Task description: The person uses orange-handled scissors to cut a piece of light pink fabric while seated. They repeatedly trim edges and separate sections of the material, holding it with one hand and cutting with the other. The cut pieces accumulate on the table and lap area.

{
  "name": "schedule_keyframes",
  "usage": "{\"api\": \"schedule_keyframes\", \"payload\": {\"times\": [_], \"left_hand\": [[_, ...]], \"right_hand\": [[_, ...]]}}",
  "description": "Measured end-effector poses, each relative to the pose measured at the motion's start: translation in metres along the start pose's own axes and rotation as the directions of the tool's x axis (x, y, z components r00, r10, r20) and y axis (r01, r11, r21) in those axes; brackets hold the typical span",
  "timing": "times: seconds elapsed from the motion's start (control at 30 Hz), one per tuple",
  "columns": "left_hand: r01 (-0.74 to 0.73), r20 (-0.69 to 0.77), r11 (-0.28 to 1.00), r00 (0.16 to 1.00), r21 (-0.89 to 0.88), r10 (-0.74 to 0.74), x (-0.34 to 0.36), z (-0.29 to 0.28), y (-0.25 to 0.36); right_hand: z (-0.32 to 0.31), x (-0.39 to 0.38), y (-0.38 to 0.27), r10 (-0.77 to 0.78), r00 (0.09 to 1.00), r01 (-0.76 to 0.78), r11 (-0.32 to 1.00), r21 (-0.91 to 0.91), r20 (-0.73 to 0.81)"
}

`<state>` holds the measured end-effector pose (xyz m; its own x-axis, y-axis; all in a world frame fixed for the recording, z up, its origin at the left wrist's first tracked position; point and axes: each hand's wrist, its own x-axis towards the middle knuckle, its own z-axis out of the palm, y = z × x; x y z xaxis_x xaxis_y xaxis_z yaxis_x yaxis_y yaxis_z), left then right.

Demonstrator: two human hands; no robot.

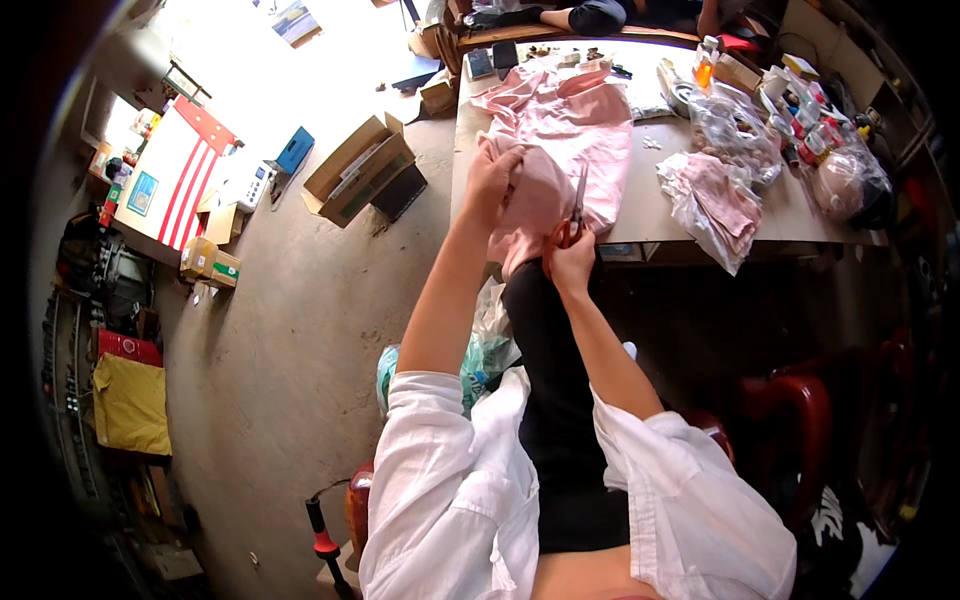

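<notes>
A pink garment (pixel 590 125) is spread over the near left part of the table, with one end hanging off the front edge toward my knee. My left hand (pixel 490 180) pinches a fold of it at the left side and lifts it a little. In my right hand (pixel 572 262) is a pair of scissors (pixel 577 215), its orange-red handles around my fingers and its blades pointing away from me, up against the cloth. Whether the blades are parted is too small to tell.
On the table's right lie a plastic bag with pink cloth (pixel 715 195), clear bags (pixel 735 125) and an orange-liquid bottle (pixel 706 62). An open cardboard box (pixel 360 170) stands on the floor to the left. A plastic bag (pixel 488 345) is beside my leg. Someone sits beyond the table.
</notes>
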<state>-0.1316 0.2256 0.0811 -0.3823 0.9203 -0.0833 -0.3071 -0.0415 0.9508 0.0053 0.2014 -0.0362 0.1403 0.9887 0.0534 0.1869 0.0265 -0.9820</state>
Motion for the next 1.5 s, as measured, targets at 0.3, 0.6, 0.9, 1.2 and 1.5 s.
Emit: {"api": "schedule_keyframes", "payload": {"times": [0.3,0.6,0.9,1.2,1.5], "left_hand": [[0.010,0.024,0.984,1.000,0.179,-0.015,-0.045,-0.043,0.028],[0.447,0.090,0.892,0.893,-0.066,-0.441,-0.129,-0.100,-0.086],[0.035,-0.147,0.931,0.985,-0.364,-0.095,-0.190,-0.051,-0.084],[0.445,0.025,0.888,0.895,-0.120,-0.445,-0.213,-0.074,-0.072],[0.107,-0.151,0.967,0.978,-0.232,-0.144,-0.243,-0.067,-0.084]], "right_hand": [[-0.118,0.094,-0.078,-0.343,0.939,0.341,0.907,0.249,-0.033],[-0.155,0.038,-0.029,-0.310,0.928,0.348,0.919,-0.187,0.206],[-0.167,-0.057,-0.026,0.209,0.884,-0.271,0.958,0.096,0.418],[-0.168,-0.096,-0.048,0.354,0.641,-0.514,0.857,0.039,0.681],[-0.188,-0.114,-0.030,0.395,0.609,-0.593,0.803,0.064,0.688]]}}
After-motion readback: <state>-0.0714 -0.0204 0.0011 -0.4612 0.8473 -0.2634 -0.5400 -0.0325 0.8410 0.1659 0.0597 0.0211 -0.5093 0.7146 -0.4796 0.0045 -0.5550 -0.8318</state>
